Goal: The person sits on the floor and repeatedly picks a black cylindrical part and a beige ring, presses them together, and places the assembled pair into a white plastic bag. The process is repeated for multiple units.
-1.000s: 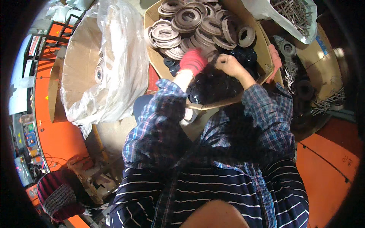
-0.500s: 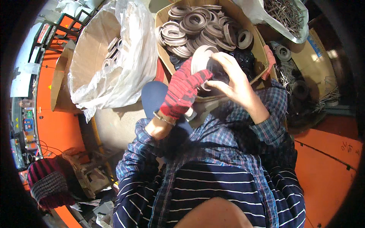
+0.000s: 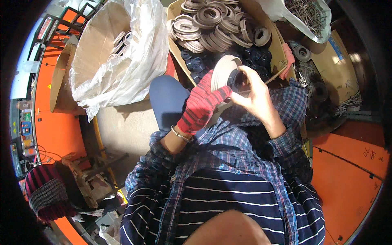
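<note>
In front of me a pale brown stepped ring (image 3: 221,76) stands tilted between my hands. My left hand (image 3: 201,105), in a red and black knitted glove, is closed around its lower left side. My bare right hand (image 3: 260,98) curls from the right around a black round part (image 3: 236,80) set against the ring's open face; the fingertips partly hide it. Just beyond, a cardboard box (image 3: 174,45) holds a heap of similar brown rings (image 3: 222,26). Several dark black parts (image 3: 196,65) lie along its near side.
A plastic-lined carton (image 3: 87,57) with a few brown rings stands at the left. At the upper right, a white bag (image 3: 277,10) holds many thin metal pieces (image 3: 308,16). Orange panels (image 3: 347,183) flank me. A pink cloth (image 3: 288,59) hangs on the box's edge.
Both hands have come slightly lower and to the right with the ring. The black part now sits closer against the ring's face. The view has shifted a little.
</note>
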`<act>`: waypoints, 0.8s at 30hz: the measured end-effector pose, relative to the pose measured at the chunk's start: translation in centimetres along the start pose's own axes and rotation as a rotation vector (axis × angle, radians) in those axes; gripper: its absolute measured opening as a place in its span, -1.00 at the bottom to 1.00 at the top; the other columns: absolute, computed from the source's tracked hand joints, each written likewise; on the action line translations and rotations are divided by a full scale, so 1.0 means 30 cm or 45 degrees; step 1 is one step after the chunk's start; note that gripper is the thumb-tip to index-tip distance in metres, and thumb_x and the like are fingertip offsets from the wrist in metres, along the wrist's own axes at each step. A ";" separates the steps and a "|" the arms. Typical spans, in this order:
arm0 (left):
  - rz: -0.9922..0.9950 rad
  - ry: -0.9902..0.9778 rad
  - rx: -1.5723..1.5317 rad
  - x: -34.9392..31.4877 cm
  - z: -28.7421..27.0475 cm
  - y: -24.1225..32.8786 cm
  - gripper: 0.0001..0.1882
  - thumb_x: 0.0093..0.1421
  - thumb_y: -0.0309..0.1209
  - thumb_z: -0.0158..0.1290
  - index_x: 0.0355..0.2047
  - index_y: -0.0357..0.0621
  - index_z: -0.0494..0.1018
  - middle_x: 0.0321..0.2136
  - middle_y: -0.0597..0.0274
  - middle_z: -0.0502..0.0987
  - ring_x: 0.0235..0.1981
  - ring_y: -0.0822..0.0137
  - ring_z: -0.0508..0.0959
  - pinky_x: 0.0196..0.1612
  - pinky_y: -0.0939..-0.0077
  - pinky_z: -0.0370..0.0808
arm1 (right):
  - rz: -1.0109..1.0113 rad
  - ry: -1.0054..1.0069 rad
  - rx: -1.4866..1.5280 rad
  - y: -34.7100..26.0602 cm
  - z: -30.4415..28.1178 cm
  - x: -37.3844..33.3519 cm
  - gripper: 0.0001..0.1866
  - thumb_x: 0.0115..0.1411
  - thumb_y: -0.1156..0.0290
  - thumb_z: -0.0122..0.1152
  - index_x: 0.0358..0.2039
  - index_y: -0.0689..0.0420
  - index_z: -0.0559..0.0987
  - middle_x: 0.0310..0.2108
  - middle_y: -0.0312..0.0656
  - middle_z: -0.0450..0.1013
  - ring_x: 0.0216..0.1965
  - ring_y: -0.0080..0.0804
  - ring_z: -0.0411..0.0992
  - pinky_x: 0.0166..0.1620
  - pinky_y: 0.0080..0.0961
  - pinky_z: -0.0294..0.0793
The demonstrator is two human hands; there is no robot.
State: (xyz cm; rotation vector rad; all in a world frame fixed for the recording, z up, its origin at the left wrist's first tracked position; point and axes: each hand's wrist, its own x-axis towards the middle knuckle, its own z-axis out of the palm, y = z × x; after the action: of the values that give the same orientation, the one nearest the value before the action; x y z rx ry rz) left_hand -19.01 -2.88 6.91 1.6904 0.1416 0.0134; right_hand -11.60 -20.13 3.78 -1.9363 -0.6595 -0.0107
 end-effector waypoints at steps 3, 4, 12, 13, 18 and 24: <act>0.238 -0.051 0.407 -0.034 0.031 0.000 -0.38 0.21 -0.31 0.19 0.23 -0.27 0.28 0.07 -0.08 0.48 0.06 0.06 0.52 0.09 0.35 0.46 | 0.499 -0.058 0.938 0.004 0.028 -0.039 -0.49 0.28 0.12 0.14 0.12 0.17 0.40 -0.22 -0.15 0.52 -0.40 -0.47 0.51 -0.38 -0.54 0.52; 0.575 0.004 0.691 -0.032 0.030 -0.016 -0.37 0.20 -0.31 0.19 0.23 -0.26 0.28 0.10 -0.08 0.46 0.11 0.05 0.48 0.15 0.33 0.41 | 0.880 -0.038 1.370 0.010 0.046 -0.048 -0.49 0.34 0.02 -0.01 0.12 0.14 0.40 -0.25 -0.14 0.53 -0.49 -0.44 0.51 -0.48 -0.53 0.51; 0.014 0.120 0.295 -0.152 -0.216 -0.069 -0.43 0.25 -0.43 0.11 0.25 -0.18 0.23 0.11 -0.01 0.40 0.04 0.12 0.50 0.14 0.17 0.43 | 0.879 -0.686 0.939 0.137 0.053 -0.005 -0.08 0.29 -0.41 -0.36 -0.52 0.25 0.61 -0.66 -0.10 0.50 -0.73 -0.45 0.44 -0.57 -0.63 0.46; -0.046 0.399 0.401 -0.140 -0.283 -0.026 -0.45 0.25 -0.37 0.12 0.23 -0.19 0.27 0.05 0.03 0.45 -0.02 0.16 0.52 0.10 0.24 0.44 | 0.855 -0.662 0.735 0.174 0.042 0.041 -0.15 0.30 -0.36 -0.23 -0.46 0.28 0.62 -0.58 -0.08 0.55 -0.68 -0.45 0.47 -0.54 -0.60 0.48; 0.582 1.200 1.197 0.087 -0.637 0.299 -0.35 0.20 -0.31 0.21 0.21 -0.32 0.26 0.04 -0.02 0.48 0.01 0.12 0.51 0.14 0.31 0.38 | 0.589 -0.731 -0.539 0.407 0.023 0.276 -0.46 0.19 -0.10 0.15 -0.31 0.22 0.63 -0.40 -0.02 0.58 -0.34 -0.15 0.58 -0.21 -0.25 0.54; 0.763 0.406 1.428 0.448 -0.424 0.077 -0.34 0.10 -0.24 0.23 0.21 -0.08 0.32 0.13 0.03 0.44 0.19 -0.02 0.37 0.26 0.14 0.26 | 0.387 -0.922 -0.961 0.652 0.221 0.329 -0.45 0.10 0.16 0.33 0.05 0.10 0.42 0.05 0.02 0.43 -0.03 0.03 0.48 -0.01 -0.11 0.49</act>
State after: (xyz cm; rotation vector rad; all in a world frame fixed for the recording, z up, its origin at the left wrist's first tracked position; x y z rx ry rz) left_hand -6.66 10.78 9.80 2.7817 -0.1679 0.7790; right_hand 3.70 -16.17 -12.78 -2.7805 -0.8964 0.7598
